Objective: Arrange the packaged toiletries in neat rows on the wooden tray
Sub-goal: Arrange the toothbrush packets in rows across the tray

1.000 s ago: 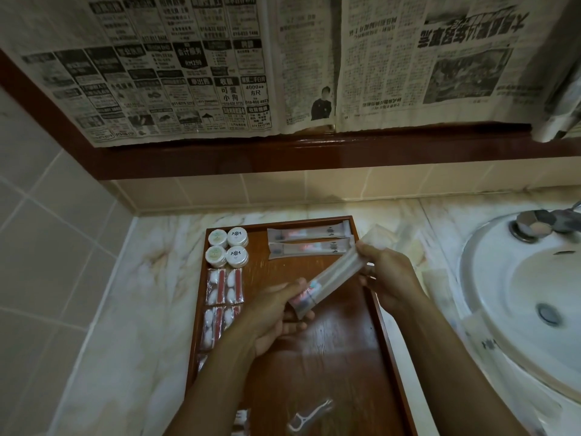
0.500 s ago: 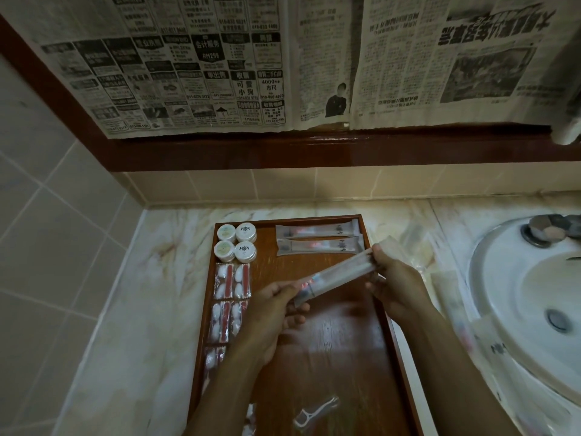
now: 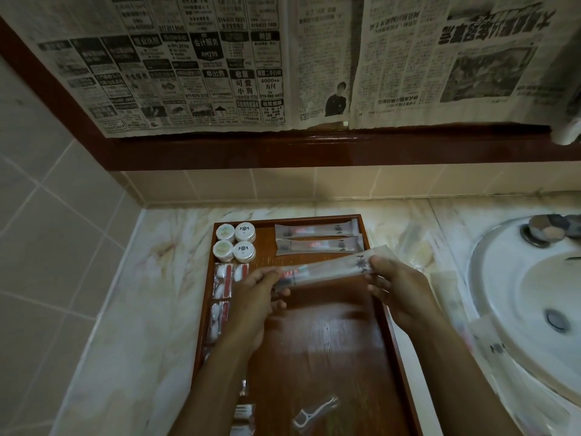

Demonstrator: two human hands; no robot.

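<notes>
The long toiletry packet (image 3: pixel 327 270) is held by both ends above the wooden tray (image 3: pixel 317 341): I see my left hand (image 3: pixel 257 297) pinching its left end between thumb and fingers, and my right hand (image 3: pixel 399 294) gripping the right end just past the dark printed emblem. The packet lies almost level, its right end slightly higher, just in front of two similar long packets (image 3: pixel 317 239) already lying side by side across the tray's far right corner. In the far left corner stand four small round jars (image 3: pixel 235 242) in a two-by-two block, touching one another. Down the tray's left edge runs a line of red-and-white sachets (image 3: pixel 224 283), partly hidden by my left forearm. Near the tray's front edge lies a floss pick in clear wrap (image 3: pixel 311 412). The tray sits on the marble desk (image 3: pixel 141 309), with a white sink (image 3: pixel 518 294) to the right and newspaper sheets (image 3: pixel 220 58) hanging on the wall behind.
</notes>
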